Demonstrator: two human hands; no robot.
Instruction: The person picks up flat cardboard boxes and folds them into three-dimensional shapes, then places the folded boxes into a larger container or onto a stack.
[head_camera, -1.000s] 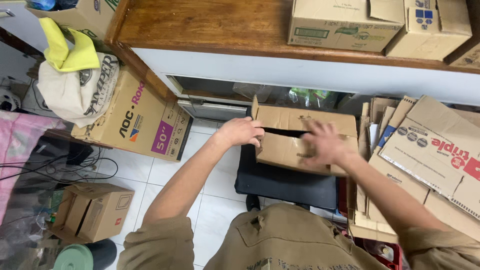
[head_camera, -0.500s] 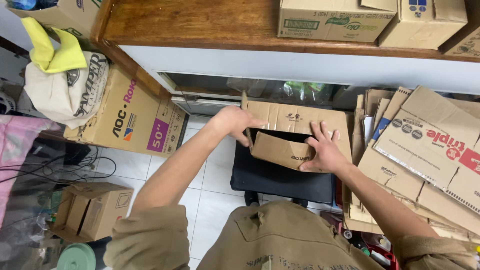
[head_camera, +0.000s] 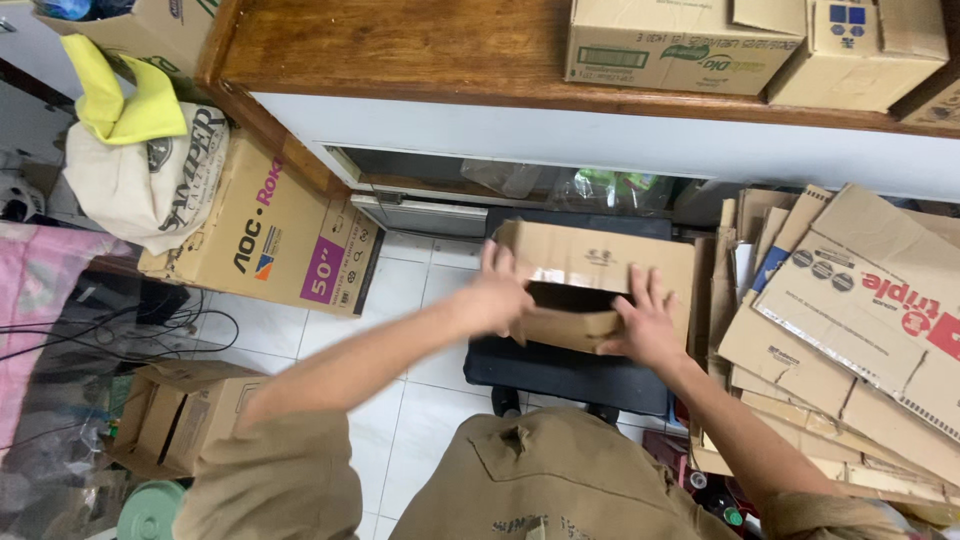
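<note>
A small brown cardboard box (head_camera: 590, 262) sits on a black stool (head_camera: 560, 370) in front of me, its top partly open with a dark gap in the middle. My left hand (head_camera: 497, 293) presses on the box's left side, fingers spread over the left flap. My right hand (head_camera: 648, 322) lies flat on the near flap at the right, fingers pointing away from me. Both arms wear olive-brown sleeves.
A stack of flattened cardboard sheets (head_camera: 850, 320) leans at the right. A large printed carton (head_camera: 270, 240) with a cloth bag (head_camera: 140, 180) on it stands at the left. A small open box (head_camera: 180, 415) lies on the tiled floor. More cartons (head_camera: 680, 40) rest on a wooden counter (head_camera: 400, 50).
The box's flaps have been pushed down and its opening has narrowed. My left hand slid from the far left corner onto the left side; my right hand shifted onto the near flap.
</note>
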